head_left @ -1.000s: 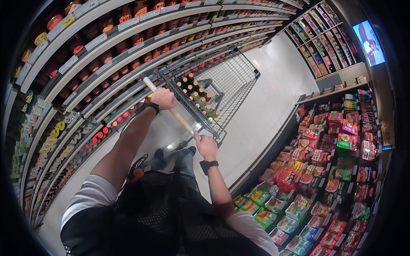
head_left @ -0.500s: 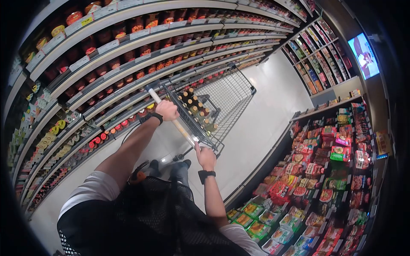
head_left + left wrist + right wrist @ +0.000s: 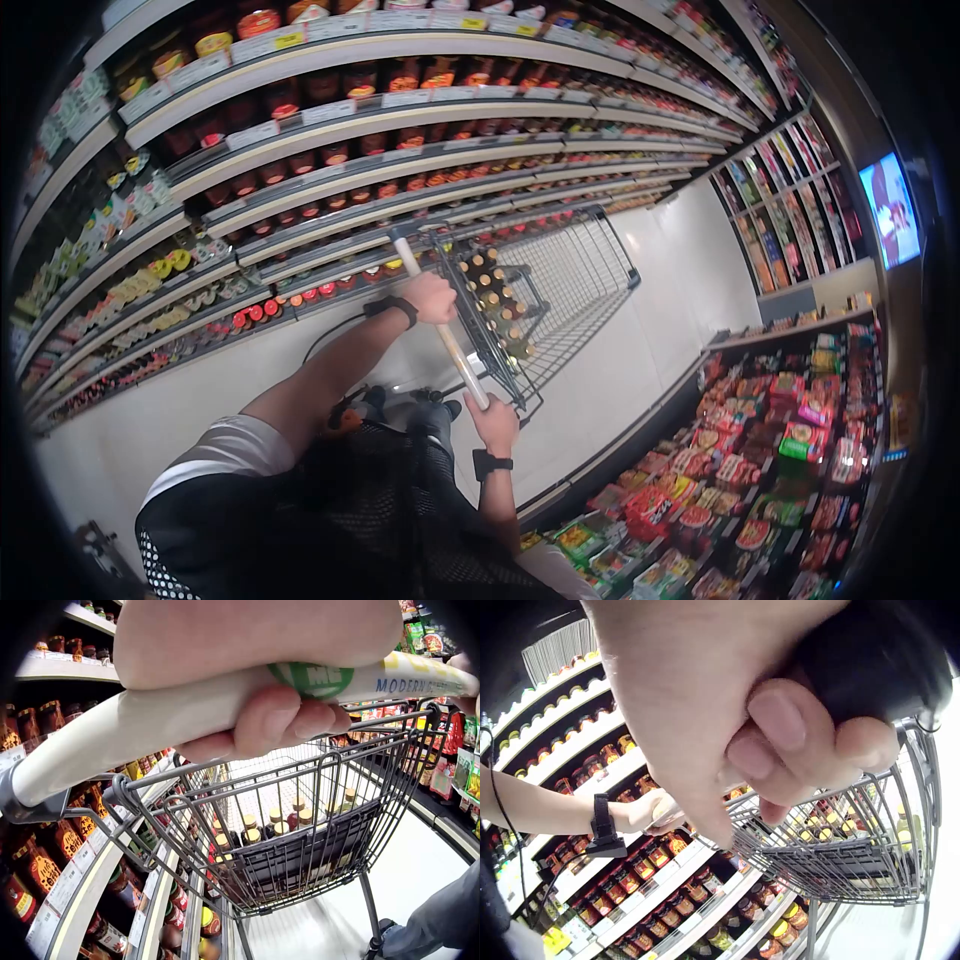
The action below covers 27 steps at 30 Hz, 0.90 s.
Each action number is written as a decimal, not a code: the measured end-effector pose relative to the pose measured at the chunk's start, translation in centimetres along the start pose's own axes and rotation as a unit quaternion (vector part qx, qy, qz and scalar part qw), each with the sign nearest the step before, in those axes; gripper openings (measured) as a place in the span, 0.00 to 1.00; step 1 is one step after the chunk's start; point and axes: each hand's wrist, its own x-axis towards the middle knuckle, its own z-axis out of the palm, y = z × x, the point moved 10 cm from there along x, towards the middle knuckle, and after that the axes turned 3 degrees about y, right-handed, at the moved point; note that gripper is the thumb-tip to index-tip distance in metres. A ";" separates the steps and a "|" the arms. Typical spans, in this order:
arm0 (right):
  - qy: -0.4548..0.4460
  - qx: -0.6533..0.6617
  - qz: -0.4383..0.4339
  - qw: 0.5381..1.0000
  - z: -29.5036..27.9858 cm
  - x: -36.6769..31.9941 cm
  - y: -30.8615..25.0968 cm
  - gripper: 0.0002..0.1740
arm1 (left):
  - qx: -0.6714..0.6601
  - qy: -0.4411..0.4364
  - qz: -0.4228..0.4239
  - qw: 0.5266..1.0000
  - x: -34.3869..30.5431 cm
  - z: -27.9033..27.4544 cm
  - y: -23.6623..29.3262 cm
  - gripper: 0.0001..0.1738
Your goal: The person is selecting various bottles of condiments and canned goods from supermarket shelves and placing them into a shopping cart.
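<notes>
A shopping cart [image 3: 575, 300] with a pale handle bar [image 3: 452, 355] stands in front of the person. The left hand [image 3: 429, 297] grips the bar near its far end; in the left wrist view its fingers [image 3: 274, 724] curl under the printed bar. At the nearer end, the right hand [image 3: 496, 424] holds the bar, its thumb lying along it. Curled fingers of the right hand [image 3: 795, 742] wrap round the dark end piece [image 3: 870, 667] in the right wrist view. Several bottles with gold caps [image 3: 492, 295] stand in the cart's handle end.
Long shelves of jars [image 3: 400, 140] run along the left, close beside the cart. Sloped displays of colourful packets [image 3: 720, 470] stand on the right. Pale floor [image 3: 670, 300] stretches ahead between them, toward a far shelf [image 3: 790, 200] and a lit screen [image 3: 889, 210].
The view has swung, so cart, hands and shelves appear lower and farther right in the head view. Both hands have kept their hold on the bar.
</notes>
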 end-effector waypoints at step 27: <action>0.030 -0.016 -0.043 0.998 -4.8 7.6 14.1 0.15 | 0.091 -0.223 -0.046 0.970 11.6 10.5 8.6 0.19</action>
